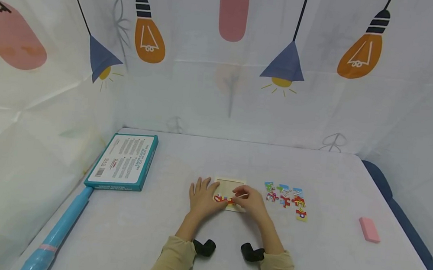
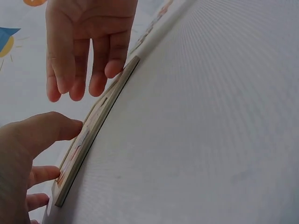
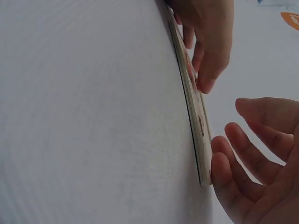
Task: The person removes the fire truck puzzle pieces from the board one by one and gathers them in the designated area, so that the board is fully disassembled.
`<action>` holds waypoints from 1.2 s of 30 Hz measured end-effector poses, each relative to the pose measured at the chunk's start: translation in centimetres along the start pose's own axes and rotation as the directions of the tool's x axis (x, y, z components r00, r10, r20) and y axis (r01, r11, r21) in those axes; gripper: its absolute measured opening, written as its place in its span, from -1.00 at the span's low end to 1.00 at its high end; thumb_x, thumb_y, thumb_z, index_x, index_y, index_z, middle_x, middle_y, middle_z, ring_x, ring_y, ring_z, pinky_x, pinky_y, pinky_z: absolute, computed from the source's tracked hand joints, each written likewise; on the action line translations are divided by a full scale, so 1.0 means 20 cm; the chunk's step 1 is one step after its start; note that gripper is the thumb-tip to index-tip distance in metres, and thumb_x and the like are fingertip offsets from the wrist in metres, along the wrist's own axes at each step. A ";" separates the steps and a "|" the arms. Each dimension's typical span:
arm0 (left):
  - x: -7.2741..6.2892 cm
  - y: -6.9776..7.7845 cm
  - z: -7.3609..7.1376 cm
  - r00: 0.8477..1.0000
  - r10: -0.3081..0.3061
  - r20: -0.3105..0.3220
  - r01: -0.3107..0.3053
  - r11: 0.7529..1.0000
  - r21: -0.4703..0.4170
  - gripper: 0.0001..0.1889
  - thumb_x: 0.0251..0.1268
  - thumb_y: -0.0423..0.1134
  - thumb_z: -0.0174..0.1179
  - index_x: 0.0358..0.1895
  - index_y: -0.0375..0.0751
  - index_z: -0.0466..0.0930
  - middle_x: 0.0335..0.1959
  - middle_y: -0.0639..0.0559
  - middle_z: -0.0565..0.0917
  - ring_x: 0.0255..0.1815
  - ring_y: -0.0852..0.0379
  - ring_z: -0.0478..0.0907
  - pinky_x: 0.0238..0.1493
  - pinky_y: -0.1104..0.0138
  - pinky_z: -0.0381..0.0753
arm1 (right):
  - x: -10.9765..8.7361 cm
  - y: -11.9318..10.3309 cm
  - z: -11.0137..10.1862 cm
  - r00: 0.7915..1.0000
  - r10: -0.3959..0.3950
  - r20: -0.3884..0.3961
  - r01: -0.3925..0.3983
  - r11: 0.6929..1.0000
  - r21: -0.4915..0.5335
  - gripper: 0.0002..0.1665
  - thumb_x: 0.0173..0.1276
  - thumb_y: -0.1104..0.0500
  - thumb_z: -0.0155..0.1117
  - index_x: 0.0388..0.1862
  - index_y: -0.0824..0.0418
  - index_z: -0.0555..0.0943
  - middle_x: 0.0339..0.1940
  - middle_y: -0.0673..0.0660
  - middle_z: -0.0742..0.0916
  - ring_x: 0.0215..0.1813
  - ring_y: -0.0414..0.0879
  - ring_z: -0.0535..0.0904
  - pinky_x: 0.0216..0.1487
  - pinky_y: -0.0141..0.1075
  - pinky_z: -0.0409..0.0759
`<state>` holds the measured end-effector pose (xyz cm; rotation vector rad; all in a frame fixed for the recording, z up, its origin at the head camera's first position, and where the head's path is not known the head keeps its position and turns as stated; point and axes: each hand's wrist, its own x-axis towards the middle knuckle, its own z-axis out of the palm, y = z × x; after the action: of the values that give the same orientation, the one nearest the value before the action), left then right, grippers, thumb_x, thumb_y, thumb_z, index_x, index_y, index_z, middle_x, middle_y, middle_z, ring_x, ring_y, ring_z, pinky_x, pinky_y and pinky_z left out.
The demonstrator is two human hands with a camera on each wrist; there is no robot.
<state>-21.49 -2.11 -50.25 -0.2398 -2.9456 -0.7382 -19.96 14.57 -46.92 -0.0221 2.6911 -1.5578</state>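
Observation:
A shallow wooden puzzle tray [image 1: 230, 184] lies flat on the table between the two hands, with a few red and yellow puzzle pieces [image 1: 219, 198] along its near side. My left hand [image 1: 203, 201] rests at the tray's left side, fingers spread and thumb over the pieces. At the right side of the tray hovers my right hand [image 1: 253, 204], its fingers loosely bent. The right wrist view shows nothing between that hand's fingers [image 3: 252, 154]. Several loose colourful puzzle pieces [image 1: 285, 200] lie to the right of the tray.
A teal and white boxed book [image 1: 123, 161] lies at the back left. Below it a light blue tube-like object [image 1: 63, 224] runs along the left edge. A pink block [image 1: 369, 230] sits at the right. Printed white cloth hangs behind the table.

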 end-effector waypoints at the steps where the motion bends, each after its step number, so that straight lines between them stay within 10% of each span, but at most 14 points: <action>1: 0.00 0.00 0.00 1.000 0.001 -0.003 -0.001 1.000 -0.008 -0.31 -0.10 0.21 0.24 0.18 0.01 0.47 0.29 -0.11 0.33 0.40 -0.23 0.04 0.32 -0.14 -0.12 | 0.00 0.00 0.01 1.000 -0.016 0.012 0.017 0.999 -0.034 -0.82 0.11 0.32 0.32 -0.26 0.24 0.62 -0.31 0.09 0.68 -0.27 -0.06 0.59 -0.34 -0.30 0.54; 11: -0.02 0.00 -0.02 0.999 -0.032 0.003 0.032 0.996 -0.082 -0.51 0.03 -0.16 0.11 0.14 -0.04 0.52 0.28 -0.13 0.35 0.40 -0.23 0.02 0.34 -0.13 -0.18 | 0.00 -0.01 0.07 0.984 -0.095 0.149 0.148 0.904 -0.401 -0.59 -0.03 0.23 0.41 -0.12 0.26 0.65 -0.28 0.11 0.53 -0.27 -0.04 0.45 -0.25 -0.16 0.46; 36: -0.01 0.01 -0.04 0.999 -0.034 0.020 0.036 0.994 -0.108 -0.47 -0.04 -0.24 0.06 0.15 -0.07 0.51 0.30 -0.15 0.33 0.41 -0.24 0.00 0.34 -0.13 -0.21 | 0.00 -0.03 0.07 0.979 -0.140 0.147 0.189 0.896 -0.401 -0.82 -0.02 0.28 0.41 -0.39 0.21 0.61 -0.35 0.08 0.52 -0.29 -0.06 0.45 -0.23 -0.17 0.45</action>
<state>-21.30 -2.29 -49.47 -0.2044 -2.9368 -0.9065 -19.83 13.07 -47.04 -0.3480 2.9306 -0.9459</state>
